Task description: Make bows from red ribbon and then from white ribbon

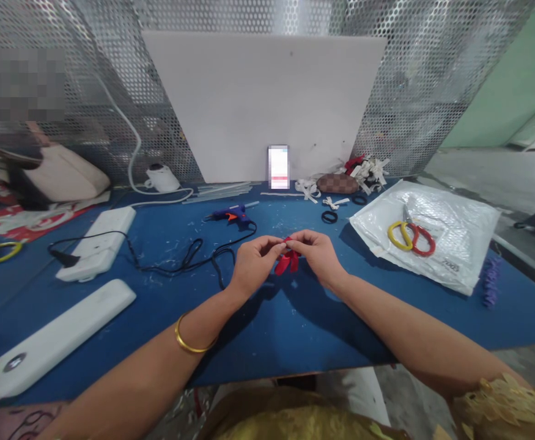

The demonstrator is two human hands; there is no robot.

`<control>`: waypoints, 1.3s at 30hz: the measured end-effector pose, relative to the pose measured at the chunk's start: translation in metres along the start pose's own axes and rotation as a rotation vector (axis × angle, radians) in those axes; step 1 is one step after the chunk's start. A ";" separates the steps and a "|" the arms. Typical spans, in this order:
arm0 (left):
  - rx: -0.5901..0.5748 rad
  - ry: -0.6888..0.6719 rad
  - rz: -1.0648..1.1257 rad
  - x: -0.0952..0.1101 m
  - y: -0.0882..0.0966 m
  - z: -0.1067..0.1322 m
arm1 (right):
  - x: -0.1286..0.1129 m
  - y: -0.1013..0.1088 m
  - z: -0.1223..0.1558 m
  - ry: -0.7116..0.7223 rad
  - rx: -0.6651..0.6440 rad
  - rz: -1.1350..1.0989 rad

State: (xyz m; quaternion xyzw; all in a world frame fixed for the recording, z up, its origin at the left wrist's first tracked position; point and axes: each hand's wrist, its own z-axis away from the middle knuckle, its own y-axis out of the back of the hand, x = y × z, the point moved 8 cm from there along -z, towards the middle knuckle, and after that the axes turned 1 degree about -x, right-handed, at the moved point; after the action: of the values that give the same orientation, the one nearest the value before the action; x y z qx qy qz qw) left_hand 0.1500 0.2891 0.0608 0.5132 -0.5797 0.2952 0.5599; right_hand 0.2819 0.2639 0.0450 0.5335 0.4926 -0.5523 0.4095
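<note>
L hand (257, 261) & R hand (318, 253) r close tog, both pinching the red ribbon (286, 264) over the blue tabletop (313, 333); imo a light, even fingertip pinch is best, so folds don't slip or crease

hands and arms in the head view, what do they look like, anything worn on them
Both the left hand and right hand are bare, without gloves. A smooth, gold-coloured bangle circles the left forearm. On the right arm, a yellowish-gold sleeve with leaf-like, frilly trim shows near the elbow.
</note>
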 end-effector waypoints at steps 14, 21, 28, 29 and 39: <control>-0.023 0.035 0.038 -0.005 -0.003 0.000 | 0.004 0.005 -0.001 -0.028 0.021 -0.198; -0.007 0.077 0.074 -0.012 -0.002 -0.002 | -0.004 -0.003 0.003 -0.007 -0.024 -0.054; 0.091 0.117 0.182 -0.013 0.005 0.000 | 0.007 -0.008 0.002 -0.080 -0.098 -0.012; 0.090 0.123 0.188 -0.013 0.005 -0.001 | 0.009 -0.008 0.002 -0.094 -0.105 -0.005; 0.121 0.059 0.117 -0.008 0.008 -0.003 | 0.011 -0.013 -0.001 -0.053 -0.196 0.155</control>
State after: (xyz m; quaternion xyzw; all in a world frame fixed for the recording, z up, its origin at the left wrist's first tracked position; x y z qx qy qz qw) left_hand 0.1422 0.2959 0.0556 0.5026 -0.5728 0.3769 0.5265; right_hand 0.2685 0.2676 0.0357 0.5124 0.4906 -0.4821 0.5141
